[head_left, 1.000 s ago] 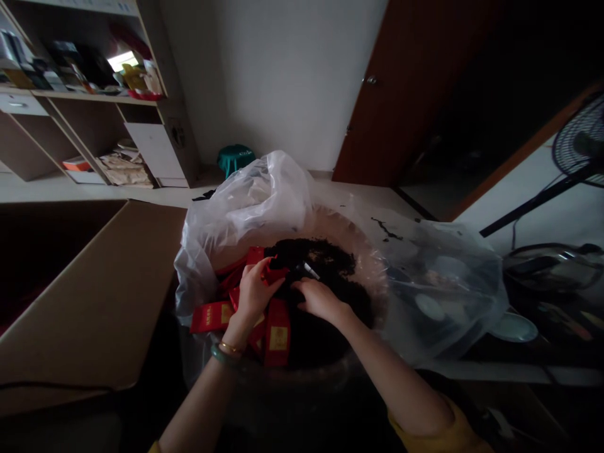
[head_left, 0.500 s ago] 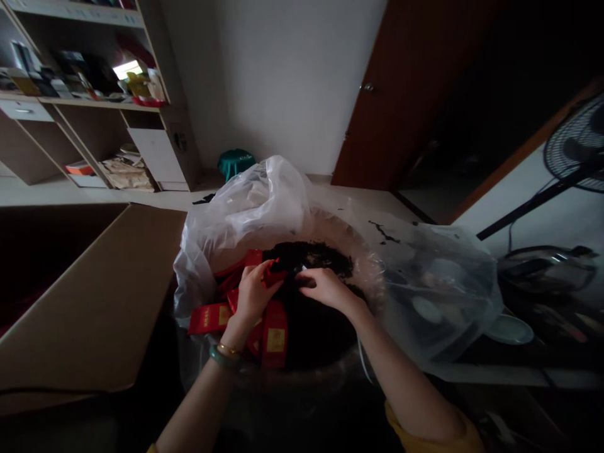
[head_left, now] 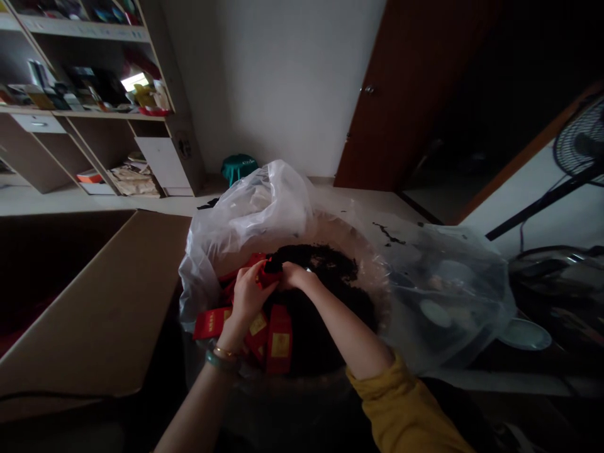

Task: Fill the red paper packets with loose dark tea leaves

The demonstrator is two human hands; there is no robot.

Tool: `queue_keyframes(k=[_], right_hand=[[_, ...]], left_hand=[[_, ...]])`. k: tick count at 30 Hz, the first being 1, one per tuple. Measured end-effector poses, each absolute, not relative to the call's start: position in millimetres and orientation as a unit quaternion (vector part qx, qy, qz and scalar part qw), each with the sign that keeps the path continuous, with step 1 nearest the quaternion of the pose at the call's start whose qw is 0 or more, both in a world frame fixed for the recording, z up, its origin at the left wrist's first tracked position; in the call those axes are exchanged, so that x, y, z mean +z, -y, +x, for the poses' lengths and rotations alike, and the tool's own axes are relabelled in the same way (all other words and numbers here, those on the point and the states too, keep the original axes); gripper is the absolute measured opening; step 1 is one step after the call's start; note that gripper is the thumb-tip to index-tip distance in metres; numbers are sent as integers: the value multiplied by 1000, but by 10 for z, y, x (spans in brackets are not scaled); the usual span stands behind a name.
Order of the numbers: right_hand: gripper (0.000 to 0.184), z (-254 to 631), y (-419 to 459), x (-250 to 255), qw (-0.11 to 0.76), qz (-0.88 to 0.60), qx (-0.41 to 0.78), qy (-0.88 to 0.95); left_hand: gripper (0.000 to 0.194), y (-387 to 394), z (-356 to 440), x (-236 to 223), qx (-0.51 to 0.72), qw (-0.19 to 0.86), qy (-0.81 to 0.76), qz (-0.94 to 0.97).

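Observation:
My left hand (head_left: 245, 292), with a green bangle and a thin gold one at the wrist, grips a small red packet (head_left: 268, 275). My right hand (head_left: 293, 275) comes across from the right, its fingers pinched against the same packet. Below them, dark loose tea leaves (head_left: 321, 327) fill a large round tub (head_left: 365, 261) lined with a clear plastic bag (head_left: 250, 214). Several red packets with gold labels, such as one (head_left: 280, 340), lie in the tea under my left wrist. The tub's lower side is lost in shadow.
A large open cardboard box (head_left: 80, 308) stands to the left. To the right are a metal pot (head_left: 552, 270), a pale plate (head_left: 525, 334) and an electric fan (head_left: 582, 148). Behind are a cluttered shelf unit (head_left: 89, 119), a teal object (head_left: 238, 168) and a brown door (head_left: 410, 94).
My right hand has moved left from above the tea to the red packet, meeting my left hand. More of my yellow sleeve shows, and the view has shifted slightly.

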State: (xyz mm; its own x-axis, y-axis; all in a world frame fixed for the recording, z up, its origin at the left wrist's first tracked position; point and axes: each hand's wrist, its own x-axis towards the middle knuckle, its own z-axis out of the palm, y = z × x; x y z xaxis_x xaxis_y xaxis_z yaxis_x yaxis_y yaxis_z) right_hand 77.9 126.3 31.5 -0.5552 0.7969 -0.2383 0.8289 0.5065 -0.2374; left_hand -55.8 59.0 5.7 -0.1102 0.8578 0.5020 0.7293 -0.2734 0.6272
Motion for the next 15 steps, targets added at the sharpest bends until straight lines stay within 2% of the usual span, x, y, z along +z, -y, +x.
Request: queue_keyframes(k=[4,10,15], right_hand=[[30,1002,-1171,456,-1,476,-200,-857],[25,1300,-1039,944,-223,490,-267,-799],[31,1151,-937,1133,-290,435,-305,-796]], left_hand=[[50,-598,-589,40,445,79,-594,665],[53,-582,-517,59,447,98,-597,659],[53,-585,-438,93,450,93,-594,660]])
